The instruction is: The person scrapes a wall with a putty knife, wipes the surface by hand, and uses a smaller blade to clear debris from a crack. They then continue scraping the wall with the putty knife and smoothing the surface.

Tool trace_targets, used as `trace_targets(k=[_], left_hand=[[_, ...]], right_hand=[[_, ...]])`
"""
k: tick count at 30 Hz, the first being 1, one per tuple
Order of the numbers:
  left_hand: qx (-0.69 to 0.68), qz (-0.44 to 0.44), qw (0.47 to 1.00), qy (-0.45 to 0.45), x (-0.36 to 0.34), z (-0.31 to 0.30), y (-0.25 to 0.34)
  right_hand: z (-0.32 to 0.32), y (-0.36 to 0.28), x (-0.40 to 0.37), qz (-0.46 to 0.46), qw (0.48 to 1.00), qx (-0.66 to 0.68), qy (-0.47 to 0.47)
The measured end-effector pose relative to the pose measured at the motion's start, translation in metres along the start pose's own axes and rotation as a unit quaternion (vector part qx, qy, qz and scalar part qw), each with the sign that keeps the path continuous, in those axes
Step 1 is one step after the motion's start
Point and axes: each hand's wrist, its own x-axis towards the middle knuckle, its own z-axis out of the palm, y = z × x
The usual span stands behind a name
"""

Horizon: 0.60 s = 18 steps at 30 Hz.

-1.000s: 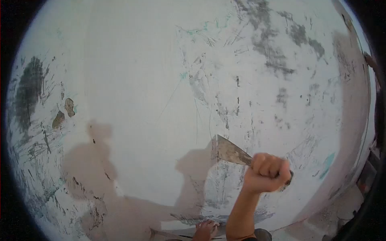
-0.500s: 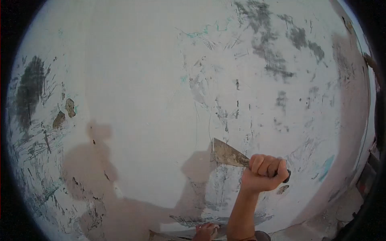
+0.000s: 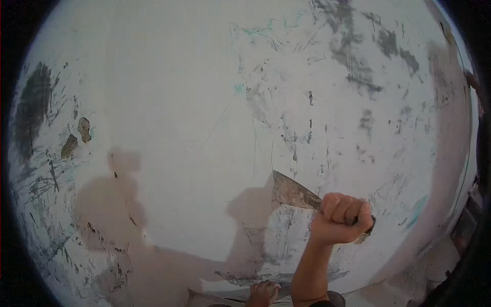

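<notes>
My right hand (image 3: 341, 217) is closed in a fist around the handle of a scraper (image 3: 294, 191). The scraper's broad, stained metal blade points left, its front edge at or very near the white wall (image 3: 179, 102). Below the blade, the wall has grey scuffs and scratches. Low in the view, my left hand (image 3: 263, 292) shows only in part, with fingers curled. Something small and pale shows by its fingertips; I cannot make out what it is.
Dark grey patches (image 3: 388, 41) mark the wall's upper right, and another dark patch (image 3: 35, 110) is at left. Two chipped holes (image 3: 84, 130) sit beside it. Shadows of a head and arm fall across the lower wall. Objects (image 3: 463, 225) stand at the right edge.
The view has shifted slightly. Against the wall marks, the scraper in my right hand has moved a little left and down. My left hand stays low, with its fingers still curled.
</notes>
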Motion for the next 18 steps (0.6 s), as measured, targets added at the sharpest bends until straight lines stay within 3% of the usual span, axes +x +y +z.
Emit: trace_targets(k=[1, 3, 4, 7, 9, 12, 15, 18], left_hand=[[0.0, 0.002, 1.0, 0.0, 0.004, 0.0, -0.002], [0.065, 0.021, 0.998, -0.002, 0.006, 0.009, 0.005], [0.057, 0.016, 0.998, -0.002, 0.009, 0.009, 0.01], [-0.029, -0.041, 0.999, 0.001, 0.025, -0.016, 0.026], [-0.064, -0.1, 0.978, -0.172, 0.034, -0.04, 0.034], [-0.06, -0.048, 0.987, -0.14, 0.029, -0.041, 0.034], [-0.095, -0.066, 0.986, -0.12, 0.032, -0.04, 0.036], [-0.087, -0.061, 0.99, -0.091, 0.031, -0.034, 0.034]], right_hand=[[0.002, -0.01, 0.003, -0.002, 1.0, -0.001, -0.001], [0.015, -0.044, 0.011, -0.109, 0.987, -0.108, 0.052], [0.009, -0.051, 0.017, -0.105, 0.993, -0.055, 0.025], [0.002, 0.002, 0.007, -0.058, 0.996, -0.057, -0.042], [0.009, -0.017, 0.007, -0.039, 0.997, -0.061, -0.009], [0.015, -0.037, 0.01, -0.081, 0.995, -0.012, 0.049], [-0.007, -0.001, 0.004, -0.025, 0.997, -0.068, 0.029], [0.005, -0.024, 0.006, -0.044, 0.998, -0.041, 0.012]])
